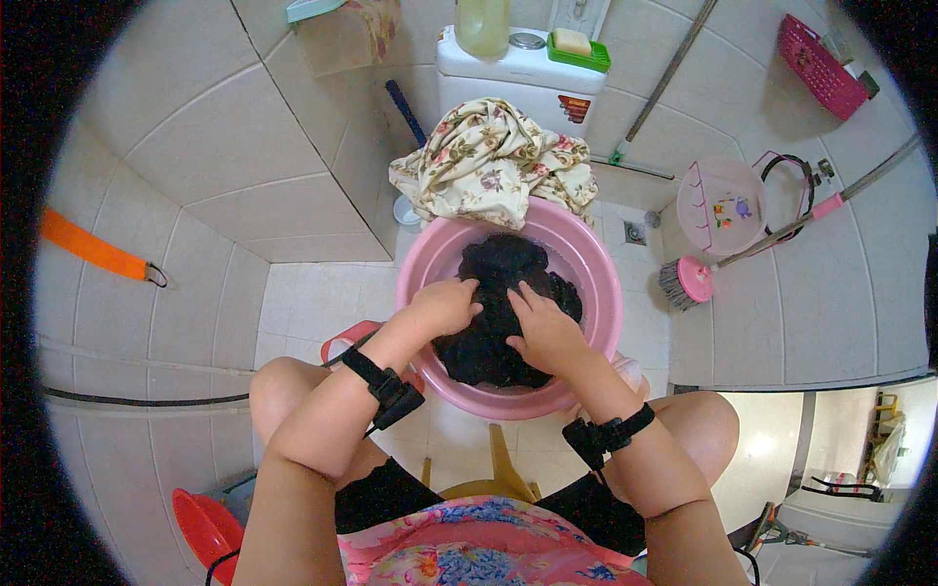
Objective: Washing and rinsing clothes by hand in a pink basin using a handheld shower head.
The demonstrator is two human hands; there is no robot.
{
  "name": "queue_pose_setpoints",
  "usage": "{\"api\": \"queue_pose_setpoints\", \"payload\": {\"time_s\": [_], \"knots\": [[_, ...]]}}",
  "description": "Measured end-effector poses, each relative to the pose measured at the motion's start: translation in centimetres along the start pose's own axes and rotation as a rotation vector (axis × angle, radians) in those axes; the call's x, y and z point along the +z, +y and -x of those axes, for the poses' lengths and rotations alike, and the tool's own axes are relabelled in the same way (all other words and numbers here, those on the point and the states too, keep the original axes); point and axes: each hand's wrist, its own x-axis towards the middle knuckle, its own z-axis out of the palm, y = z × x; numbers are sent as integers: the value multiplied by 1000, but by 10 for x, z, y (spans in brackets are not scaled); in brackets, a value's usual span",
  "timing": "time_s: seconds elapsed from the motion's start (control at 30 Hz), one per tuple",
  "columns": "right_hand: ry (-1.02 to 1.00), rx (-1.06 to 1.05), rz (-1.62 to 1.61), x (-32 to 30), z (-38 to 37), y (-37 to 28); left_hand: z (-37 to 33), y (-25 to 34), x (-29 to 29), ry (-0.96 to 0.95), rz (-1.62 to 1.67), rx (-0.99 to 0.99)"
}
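A pink plastic basin point(608, 293) sits on the floor between my knees, with a wet, bunched black garment point(493, 337) and some water inside. My left hand point(447, 308) is closed on the garment's left side, its fingertips partly sunk in the folds. On the right side, my right hand point(547, 332) rests with thumb and fingers apart, the tips touching the black fabric. Its kind cannot be made out. A cream floral cloth point(489, 161) lies bunched at the basin's far rim, in front of the white toilet tank.
On the toilet tank point(518, 73) stand a jug of yellowish liquid point(482, 27) and a green soap dish point(578, 53). A pink brush point(690, 281) leans at the right wall near a clear pinkish tub point(721, 207). A red basin point(207, 532) is at lower left.
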Motion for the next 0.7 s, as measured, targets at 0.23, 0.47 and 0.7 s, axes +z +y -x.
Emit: {"api": "queue_pose_setpoints", "payload": {"time_s": [0.23,0.47,0.7], "knots": [[6,7,4,1,1,0,0,-1,1,1,-1,4],[-6,6,-7,-1,1,-1,-1,-1,1,1,-11,13],[3,0,15,2,1,0,-1,-1,1,-16,20,-6]]}}
